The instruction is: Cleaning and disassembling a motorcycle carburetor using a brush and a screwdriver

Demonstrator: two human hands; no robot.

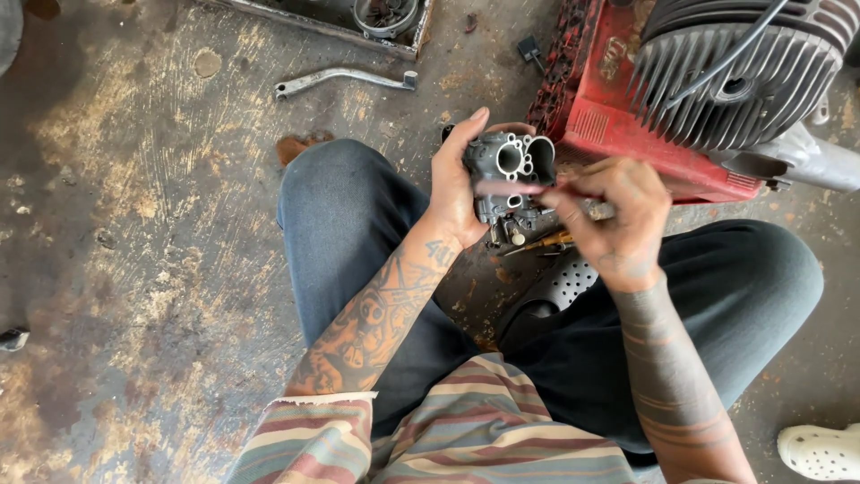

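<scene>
Head view: a grey metal carburettor body (511, 175), its round bores facing up, is held above the lap of a person seated on a stained concrete floor (134, 269). The left hand (457, 184) grips the carburettor from its left side, fingers wrapped behind it and the thumb against its near face. The right hand (618, 220), just right of the carburettor, has its fingers pinched shut on a thin, blurred tool (511, 188) whose tip lies across the carburettor's front; what kind of tool it is cannot be told. Just below the carburettor, on the floor between the knees, lie a few small brass and steel parts (528, 237) and a slim screwdriver-like tool with an orange handle (546, 240). Below those sits a dark perforated clog (560, 287) on the person's foot. Directly right of and behind the carburettor stands a red crate (618, 125), bearing a finned grey engine cylinder (735, 81) with a black cable running over it. Well up and left of the carburettor a bent metal lever (345, 79) lies on the floor, and beyond it a shallow metal tray (358, 22) holds a ring-shaped part. Far down and right of the carburettor, at the frame's corner, is a white perforated clog (820, 453).
</scene>
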